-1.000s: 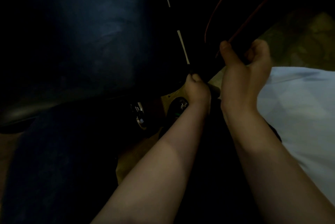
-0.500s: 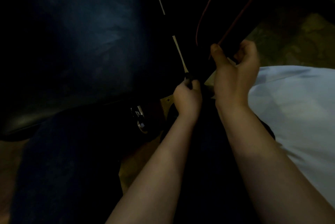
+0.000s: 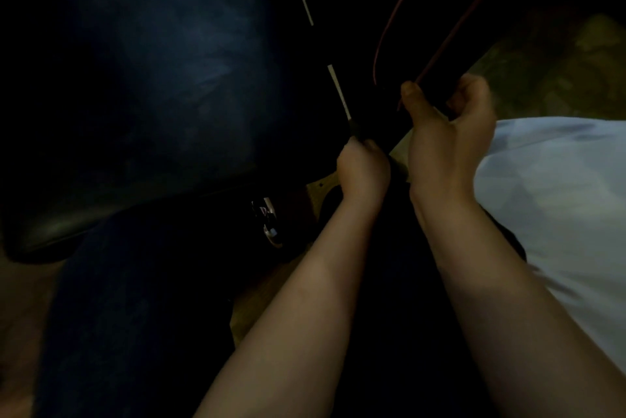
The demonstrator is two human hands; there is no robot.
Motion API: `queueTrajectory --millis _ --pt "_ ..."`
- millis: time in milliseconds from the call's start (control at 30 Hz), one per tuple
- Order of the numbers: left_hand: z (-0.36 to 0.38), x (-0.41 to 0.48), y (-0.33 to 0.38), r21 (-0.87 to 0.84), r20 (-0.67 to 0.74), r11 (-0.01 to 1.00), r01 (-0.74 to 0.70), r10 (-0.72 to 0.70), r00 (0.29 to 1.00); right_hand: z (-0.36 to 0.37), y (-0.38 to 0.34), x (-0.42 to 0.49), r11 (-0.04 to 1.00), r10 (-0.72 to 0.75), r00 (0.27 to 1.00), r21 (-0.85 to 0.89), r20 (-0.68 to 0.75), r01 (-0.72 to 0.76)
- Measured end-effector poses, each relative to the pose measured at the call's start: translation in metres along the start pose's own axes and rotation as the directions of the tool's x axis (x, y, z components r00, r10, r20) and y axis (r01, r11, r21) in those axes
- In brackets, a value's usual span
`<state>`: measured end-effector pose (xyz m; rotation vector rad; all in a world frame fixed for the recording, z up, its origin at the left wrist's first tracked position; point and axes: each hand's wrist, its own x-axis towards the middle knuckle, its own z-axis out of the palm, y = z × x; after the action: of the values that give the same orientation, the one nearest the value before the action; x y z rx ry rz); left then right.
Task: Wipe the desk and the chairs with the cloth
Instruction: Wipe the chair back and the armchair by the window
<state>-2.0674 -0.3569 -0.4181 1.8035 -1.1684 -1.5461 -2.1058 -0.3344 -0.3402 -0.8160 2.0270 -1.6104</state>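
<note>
The scene is very dark. A dark blue padded chair seat (image 3: 152,78) fills the upper left. Beside it hangs a black piece (image 3: 355,45) with thin red piping and a white stripe; whether it is cloth or part of a chair cannot be told. My left hand (image 3: 364,170) is curled in a fist around its lower dark edge, just below the white stripe. My right hand (image 3: 447,139) grips the red-piped edge, thumb up and fingers curled over the top. No separate wiping cloth can be made out.
A shiny metal chair part (image 3: 267,221) shows under the seat, above a yellowish floor (image 3: 576,62). My jeans leg (image 3: 118,316) runs down the lower left and my white shirt (image 3: 559,197) lies at the right.
Both hands keep their holds. They shifted slightly left and down, then back a little, and the black piece moved with them.
</note>
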Motion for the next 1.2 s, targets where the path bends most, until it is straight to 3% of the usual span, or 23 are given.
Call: queueTrajectory --millis 167,333,633,833,967,1100,1200 --pt "0.004 0.012 -0.003 -0.132 0.148 0.981 0.139 -0.119 0.982 0.000 0.001 0.005 1.000 0.019 1.000 0.004 -0.003 -0.019" --pt "-0.001 0.014 -0.004 -0.139 0.072 0.982 0.132 -0.123 0.990 0.001 0.000 0.006 0.999 -0.027 1.000 -0.046 0.013 0.027" --pt "-0.030 -0.026 0.020 0.045 -0.036 0.973 -0.227 0.229 0.973 -0.008 -0.001 0.002 0.996 -0.023 0.997 -0.088 0.069 0.029" --pt "-0.053 -0.066 0.040 -0.107 -0.017 0.933 -0.343 0.343 0.939 -0.034 -0.023 0.018 0.979 0.015 0.950 -0.198 0.312 0.050" --pt "-0.064 -0.098 0.071 -0.126 -0.022 0.867 -0.481 0.483 0.876 -0.063 -0.081 0.032 0.966 -0.151 0.888 -0.126 0.435 0.226" --pt "-0.083 -0.122 0.100 -0.081 -0.122 0.810 -0.580 0.570 0.813 -0.079 -0.147 0.035 0.935 -0.336 0.875 0.009 0.348 0.355" --pt "-0.100 -0.141 0.122 0.008 -0.185 0.748 -0.664 0.653 0.734 -0.083 -0.179 0.038 0.910 -0.391 0.880 -0.031 0.271 0.414"
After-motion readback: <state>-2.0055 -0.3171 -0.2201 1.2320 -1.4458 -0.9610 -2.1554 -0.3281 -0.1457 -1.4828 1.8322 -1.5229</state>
